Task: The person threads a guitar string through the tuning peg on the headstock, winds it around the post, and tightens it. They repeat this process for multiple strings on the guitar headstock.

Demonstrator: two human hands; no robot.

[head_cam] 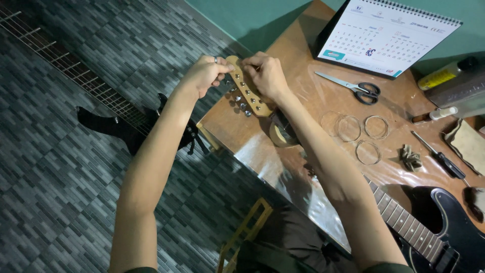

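A wooden guitar headstock (pixel 248 93) with a row of metal tuning pegs juts past the table's edge. My left hand (pixel 204 74), a ring on one finger, pinches at the pegs on the headstock's far side. My right hand (pixel 266 73) grips the top of the headstock with its fingers curled over it. The guitar's neck (pixel 406 222) runs under my right forearm to a black body (pixel 449 222) at the lower right.
A wooden table (pixel 237 126) under clear plastic holds scissors (pixel 361 90), coiled strings (pixel 358 132), a screwdriver (pixel 440 157), a roll of tape (pixel 281 134), a desk calendar (pixel 386 35), bottles and rags. A second black guitar (pixel 116 119) lies on the tiled floor, left.
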